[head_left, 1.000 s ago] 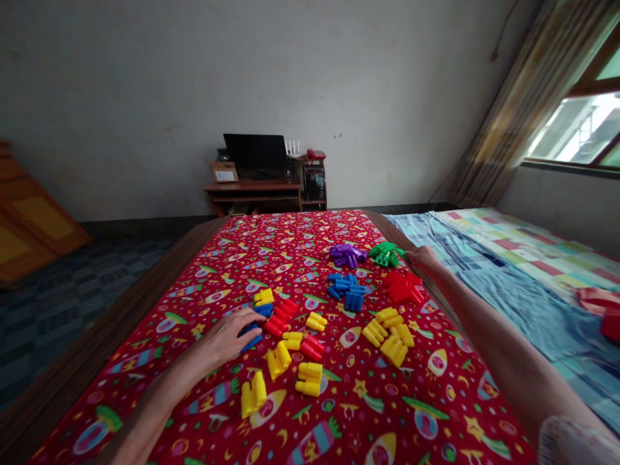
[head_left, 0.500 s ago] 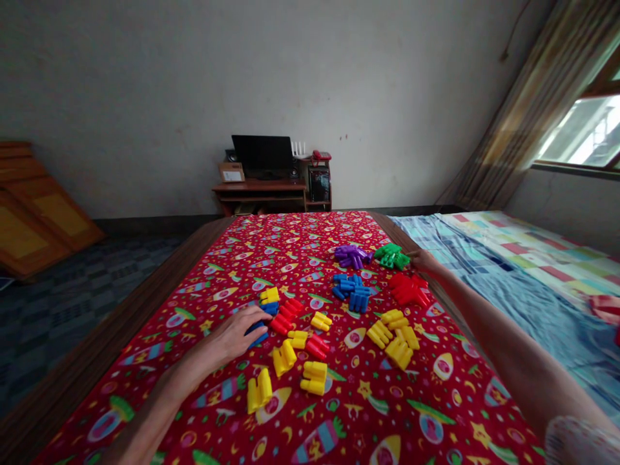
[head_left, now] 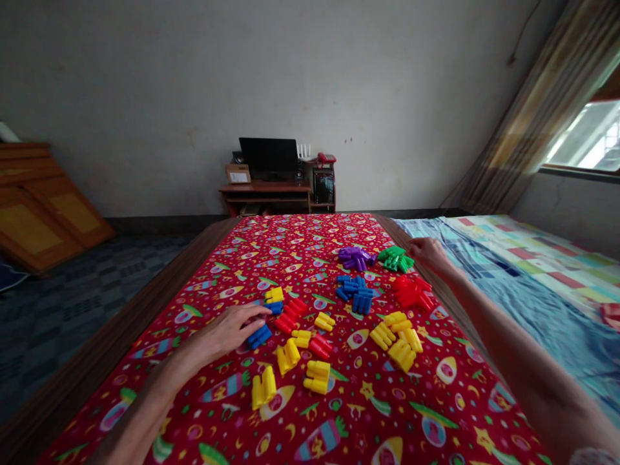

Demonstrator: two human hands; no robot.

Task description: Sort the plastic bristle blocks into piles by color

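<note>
My left hand [head_left: 235, 330] lies low over the cloth with fingers stretched and thumb apart. Its fingertips reach a blue building block [head_left: 274, 308], and another blue block [head_left: 260, 336] sits beside the thumb. Right of these are red blocks [head_left: 289, 316], a red block [head_left: 320, 347] and several yellow blocks [head_left: 289, 356], scattered. My right hand [head_left: 431, 254] is at the table's right edge, fingers curled in, just right of the green pile [head_left: 396, 258] and apart from it; nothing shows in it.
Sorted piles stand on the right: purple [head_left: 356, 258], blue [head_left: 356, 292], red [head_left: 413, 292] and yellow [head_left: 397, 339]. A patterned red cloth [head_left: 339, 420] covers the table. A bed [head_left: 513, 284] adjoins on the right; a desk with a monitor [head_left: 268, 158] stands beyond.
My right hand has drawn back slightly from the green pile, its fingers now curled. My left hand stays by the blue blocks, with more of the nearer one showing. The view has shifted a little.
</note>
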